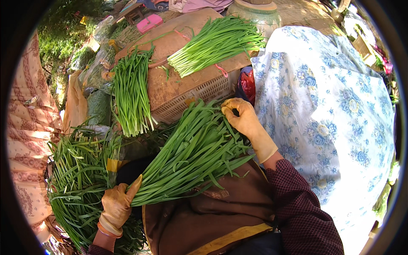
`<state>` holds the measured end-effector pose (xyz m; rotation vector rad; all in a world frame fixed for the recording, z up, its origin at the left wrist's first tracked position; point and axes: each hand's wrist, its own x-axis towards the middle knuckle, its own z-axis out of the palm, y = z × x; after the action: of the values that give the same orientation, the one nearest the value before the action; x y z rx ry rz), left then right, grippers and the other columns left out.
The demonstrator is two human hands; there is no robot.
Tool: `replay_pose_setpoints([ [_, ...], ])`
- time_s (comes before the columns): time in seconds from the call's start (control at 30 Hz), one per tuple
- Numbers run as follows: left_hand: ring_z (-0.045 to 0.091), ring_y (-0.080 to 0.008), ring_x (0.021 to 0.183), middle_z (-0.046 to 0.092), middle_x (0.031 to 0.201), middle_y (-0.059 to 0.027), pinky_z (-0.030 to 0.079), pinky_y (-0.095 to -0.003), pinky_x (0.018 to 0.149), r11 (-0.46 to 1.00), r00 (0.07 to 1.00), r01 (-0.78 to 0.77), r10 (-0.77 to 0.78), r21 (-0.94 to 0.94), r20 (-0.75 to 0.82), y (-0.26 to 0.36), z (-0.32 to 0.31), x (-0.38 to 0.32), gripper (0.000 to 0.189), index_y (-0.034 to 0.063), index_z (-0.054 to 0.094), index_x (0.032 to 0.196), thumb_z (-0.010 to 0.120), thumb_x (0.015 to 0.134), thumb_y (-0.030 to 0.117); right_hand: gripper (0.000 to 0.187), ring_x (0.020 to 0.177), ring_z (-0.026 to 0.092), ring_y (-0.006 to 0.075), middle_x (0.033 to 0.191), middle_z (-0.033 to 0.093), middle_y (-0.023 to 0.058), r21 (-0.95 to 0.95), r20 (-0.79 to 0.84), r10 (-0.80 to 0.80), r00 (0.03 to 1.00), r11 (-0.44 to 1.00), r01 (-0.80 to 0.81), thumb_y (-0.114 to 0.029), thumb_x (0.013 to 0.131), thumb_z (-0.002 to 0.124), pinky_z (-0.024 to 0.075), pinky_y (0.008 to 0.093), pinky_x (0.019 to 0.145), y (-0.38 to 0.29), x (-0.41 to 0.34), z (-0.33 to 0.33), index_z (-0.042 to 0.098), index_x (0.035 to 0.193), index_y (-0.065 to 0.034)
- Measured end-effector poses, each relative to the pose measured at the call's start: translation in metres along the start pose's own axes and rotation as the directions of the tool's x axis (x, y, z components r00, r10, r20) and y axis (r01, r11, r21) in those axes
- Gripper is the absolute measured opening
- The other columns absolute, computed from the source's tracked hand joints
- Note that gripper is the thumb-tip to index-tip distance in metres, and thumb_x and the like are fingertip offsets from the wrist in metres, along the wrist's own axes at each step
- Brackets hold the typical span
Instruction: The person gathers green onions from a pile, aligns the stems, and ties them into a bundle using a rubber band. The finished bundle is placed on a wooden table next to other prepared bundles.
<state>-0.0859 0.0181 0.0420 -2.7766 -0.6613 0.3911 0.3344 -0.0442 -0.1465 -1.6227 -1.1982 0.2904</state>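
Observation:
A large bunch of garlic chives [188, 153] lies slantwise across my lap, leaf tips toward the upper right. My left hand [118, 204], in a tan rubber glove, is closed around its stem end with the thumb along the top. At the leafy end, my right hand [239, 116], gloved likewise, has thumb and forefinger pinched together on leaf tips. What lies within that pinch is partly hidden. Beneath me spreads a brown apron [216, 220] with a yellow edge.
Two chive bundles [216, 44] [132, 92] rest on a brown board [172, 91] over a plastic crate [204, 95]. Loose chives [76, 165] are heaped at left. Flowered cloth [318, 111] covers something at right. Behind stand a glazed jar [255, 19] and a pink box [149, 24].

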Motion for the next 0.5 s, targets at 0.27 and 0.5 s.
replay_pose_setpoints([
  [0.27, 0.062, -0.0215, 0.062, 0.060, 0.083, -0.0062, 0.051, -0.0338, 0.056, 1.000, 1.000, -0.005, 0.004, 0.015, 0.031, 0.002, 0.000, -0.002, 0.077, 0.0253, 0.056, 0.145, 0.066, 0.073, 0.000, 0.015, 0.066, 0.050, 0.0031, 0.073, 0.059, -0.0046, 0.441, -0.014, 0.448, 0.894, 0.805, -0.397, -0.012, 0.095, 0.068, 0.0408, 0.0208, 0.060, 0.006, -0.002, -0.020, 0.068, 0.085, 0.0000],
  [0.5, 0.061, -0.0216, 0.062, 0.060, 0.083, -0.0069, 0.051, -0.0339, 0.056, 1.000, 1.000, -0.009, 0.009, 0.001, 0.009, 0.001, 0.002, -0.002, 0.076, 0.0238, 0.056, 0.145, 0.065, 0.074, -0.001, 0.019, 0.088, 0.067, 0.0138, 0.099, 0.072, 0.0062, 0.328, -0.017, 0.418, 0.909, 0.861, -0.389, -0.014, 0.095, 0.068, 0.0524, 0.0260, 0.080, -0.030, 0.010, -0.053, 0.071, 0.107, 0.0003],
])
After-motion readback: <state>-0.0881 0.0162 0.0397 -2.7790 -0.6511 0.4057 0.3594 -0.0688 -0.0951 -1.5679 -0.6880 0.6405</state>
